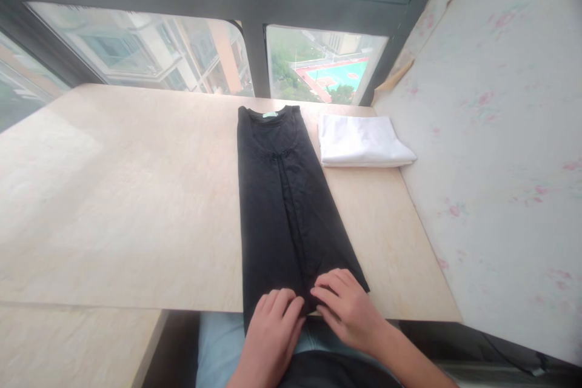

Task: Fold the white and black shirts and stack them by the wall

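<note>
A black top [273, 212] lies folded lengthwise into a long strip, its neckline and light label at the far end by the window. A thin tie or cord shows at the chest and runs down the front. Its lower end hangs slightly over the table's near edge. My left hand [273, 327] is at the lower left of the top, fingers curled over the fabric and gripping it near the hem. My right hand [348, 309] pinches the cloth at the lower right, close beside the left hand. The fingertips are partly hidden in the dark fabric.
A folded white cloth [361, 139] lies at the far right of the pale table [127, 194]. A flower-patterned wall [500, 151] borders the right side, and a dark-framed window [254, 54] stands behind. My legs are below the near edge.
</note>
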A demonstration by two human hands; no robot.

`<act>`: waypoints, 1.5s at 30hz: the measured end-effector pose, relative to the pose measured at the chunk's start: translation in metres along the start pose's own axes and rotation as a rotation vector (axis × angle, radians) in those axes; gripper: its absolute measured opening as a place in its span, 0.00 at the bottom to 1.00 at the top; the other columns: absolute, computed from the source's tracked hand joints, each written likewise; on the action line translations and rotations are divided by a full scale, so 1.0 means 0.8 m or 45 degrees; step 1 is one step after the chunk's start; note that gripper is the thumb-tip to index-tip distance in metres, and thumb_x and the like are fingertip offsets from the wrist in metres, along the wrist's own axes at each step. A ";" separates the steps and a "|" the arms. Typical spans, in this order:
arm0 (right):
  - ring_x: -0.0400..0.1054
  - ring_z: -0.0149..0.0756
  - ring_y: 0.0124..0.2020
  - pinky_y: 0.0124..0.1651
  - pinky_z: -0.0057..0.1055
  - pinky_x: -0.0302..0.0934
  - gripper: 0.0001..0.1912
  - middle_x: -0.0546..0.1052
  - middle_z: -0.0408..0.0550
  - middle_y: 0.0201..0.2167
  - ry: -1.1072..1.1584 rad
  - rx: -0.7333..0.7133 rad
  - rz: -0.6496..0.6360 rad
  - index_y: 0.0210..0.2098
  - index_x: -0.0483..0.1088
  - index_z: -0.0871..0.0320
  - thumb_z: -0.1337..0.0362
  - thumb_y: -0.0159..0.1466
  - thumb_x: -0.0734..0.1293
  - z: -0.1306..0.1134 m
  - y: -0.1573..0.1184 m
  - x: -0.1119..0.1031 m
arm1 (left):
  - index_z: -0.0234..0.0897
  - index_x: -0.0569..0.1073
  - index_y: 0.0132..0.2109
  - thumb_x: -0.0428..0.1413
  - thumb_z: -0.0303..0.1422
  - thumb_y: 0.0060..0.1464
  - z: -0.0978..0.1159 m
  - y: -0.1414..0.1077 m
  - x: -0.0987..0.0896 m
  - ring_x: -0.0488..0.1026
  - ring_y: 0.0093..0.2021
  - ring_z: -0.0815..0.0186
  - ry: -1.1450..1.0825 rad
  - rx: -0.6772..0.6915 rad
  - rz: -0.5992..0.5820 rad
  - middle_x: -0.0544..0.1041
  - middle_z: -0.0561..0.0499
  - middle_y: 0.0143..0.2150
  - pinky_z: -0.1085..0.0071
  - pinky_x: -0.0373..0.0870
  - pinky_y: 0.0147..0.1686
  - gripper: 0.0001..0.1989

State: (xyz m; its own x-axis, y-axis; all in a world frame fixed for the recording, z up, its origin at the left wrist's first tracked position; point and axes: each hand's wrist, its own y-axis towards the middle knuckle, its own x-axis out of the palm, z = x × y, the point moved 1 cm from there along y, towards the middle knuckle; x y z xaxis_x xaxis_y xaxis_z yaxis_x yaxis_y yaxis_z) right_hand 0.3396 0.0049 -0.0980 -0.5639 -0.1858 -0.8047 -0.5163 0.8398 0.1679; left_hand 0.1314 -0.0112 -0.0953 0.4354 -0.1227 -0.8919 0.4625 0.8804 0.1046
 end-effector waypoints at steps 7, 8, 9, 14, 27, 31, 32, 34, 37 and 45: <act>0.69 0.41 0.40 0.43 0.42 0.68 0.16 0.75 0.51 0.39 -0.034 0.059 0.094 0.45 0.74 0.54 0.76 0.63 0.61 0.007 0.009 0.009 | 0.41 0.72 0.45 0.55 0.27 0.58 0.006 0.005 -0.005 0.68 0.40 0.63 0.035 -0.050 -0.085 0.72 0.51 0.42 0.66 0.65 0.40 0.09; 0.70 0.41 0.40 0.42 0.42 0.68 0.16 0.76 0.50 0.38 -0.019 0.057 0.124 0.45 0.74 0.54 0.75 0.64 0.61 0.007 0.009 0.009 | 0.41 0.72 0.45 0.55 0.27 0.58 0.007 0.006 -0.005 0.68 0.40 0.63 0.038 -0.053 -0.087 0.72 0.51 0.42 0.66 0.65 0.40 0.08; 0.70 0.41 0.39 0.42 0.42 0.68 0.16 0.76 0.50 0.38 -0.002 0.041 0.160 0.45 0.74 0.53 0.74 0.64 0.61 0.007 0.008 0.008 | 0.41 0.72 0.45 0.55 0.27 0.58 0.007 0.006 -0.006 0.68 0.40 0.63 0.041 -0.055 -0.089 0.72 0.50 0.42 0.66 0.65 0.40 0.08; 0.71 0.43 0.42 0.45 0.43 0.70 0.23 0.78 0.51 0.41 0.003 -0.171 0.307 0.55 0.71 0.50 0.75 0.64 0.63 0.002 -0.005 0.002 | 0.40 0.72 0.46 0.54 0.26 0.59 0.006 0.007 -0.006 0.68 0.40 0.63 0.042 -0.048 -0.101 0.72 0.50 0.42 0.66 0.65 0.41 0.09; 0.68 0.49 0.55 0.55 0.53 0.67 0.21 0.75 0.55 0.54 -0.127 -0.171 0.068 0.57 0.69 0.54 0.69 0.64 0.65 0.017 -0.024 -0.013 | 0.41 0.75 0.50 0.55 0.31 0.62 -0.007 -0.021 -0.014 0.70 0.50 0.61 0.088 0.059 0.189 0.77 0.49 0.49 0.61 0.62 0.54 0.10; 0.60 0.53 0.64 0.60 0.54 0.64 0.24 0.68 0.60 0.62 -0.237 -0.113 0.046 0.59 0.67 0.58 0.65 0.64 0.67 0.038 -0.042 -0.020 | 0.43 0.74 0.56 0.53 0.36 0.64 -0.031 -0.045 -0.013 0.69 0.56 0.58 0.190 0.072 0.233 0.75 0.48 0.56 0.60 0.59 0.58 0.15; 0.58 0.53 0.65 0.60 0.54 0.63 0.26 0.66 0.60 0.63 -0.265 -0.118 0.017 0.61 0.66 0.59 0.64 0.64 0.67 0.041 -0.045 -0.019 | 0.44 0.74 0.57 0.53 0.35 0.64 -0.036 -0.049 -0.010 0.68 0.56 0.58 0.202 0.078 0.236 0.75 0.48 0.57 0.59 0.59 0.59 0.16; 0.56 0.53 0.67 0.62 0.54 0.62 0.27 0.64 0.60 0.65 -0.306 -0.129 -0.029 0.62 0.65 0.61 0.63 0.64 0.67 0.043 -0.050 -0.017 | 0.45 0.74 0.57 0.52 0.32 0.65 -0.042 -0.054 -0.001 0.69 0.56 0.58 0.220 0.090 0.258 0.76 0.48 0.57 0.59 0.59 0.59 0.17; 0.56 0.53 0.67 0.62 0.53 0.62 0.28 0.64 0.60 0.65 -0.326 -0.116 -0.037 0.62 0.66 0.60 0.61 0.64 0.67 0.041 -0.051 -0.016 | 0.43 0.75 0.57 0.49 0.28 0.65 -0.046 -0.051 0.009 0.70 0.54 0.57 0.245 0.094 0.315 0.78 0.47 0.53 0.58 0.61 0.57 0.17; 0.61 0.50 0.64 0.57 0.49 0.65 0.23 0.69 0.60 0.62 -0.316 -0.167 0.003 0.58 0.69 0.62 0.74 0.64 0.62 0.034 -0.064 -0.010 | 0.37 0.75 0.55 0.47 0.18 0.61 -0.054 -0.056 -0.018 0.73 0.48 0.62 0.190 0.310 0.350 0.79 0.46 0.48 0.63 0.67 0.52 0.20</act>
State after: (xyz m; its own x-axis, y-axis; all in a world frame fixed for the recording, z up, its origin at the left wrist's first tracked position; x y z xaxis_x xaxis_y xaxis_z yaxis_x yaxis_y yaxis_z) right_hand 0.3876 -0.0230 -0.1157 -0.3984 -0.0398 -0.9163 -0.6035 0.7637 0.2292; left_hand 0.0713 -0.0288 -0.1064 0.4598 0.1863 -0.8682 0.5214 0.7348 0.4338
